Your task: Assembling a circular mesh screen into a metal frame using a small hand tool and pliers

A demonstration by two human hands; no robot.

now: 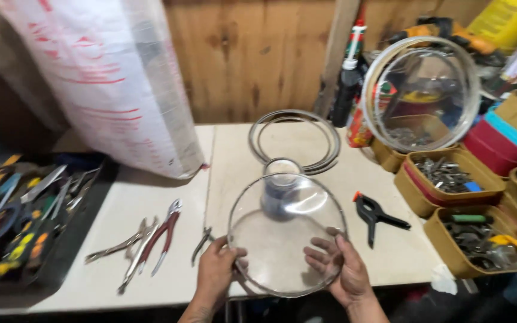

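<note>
Both hands hold a round clear glass lid (286, 234) over the table's (151, 209) front edge, near its middle. Left hand (216, 272) clamps the lid's left rim, thumb on top. Right hand (341, 270) grips the right rim, fingers spread under the glass. A small jar (280, 188) stands just behind, seen through the lid. Metal rings (294, 140) lie near the back edge. Black spring clamp (376, 216) right of the lid. Pliers (145, 242) lie left of it. Second glass lid (421, 93) leans upright at back right, over boxes of hardware (450, 173).
</note>
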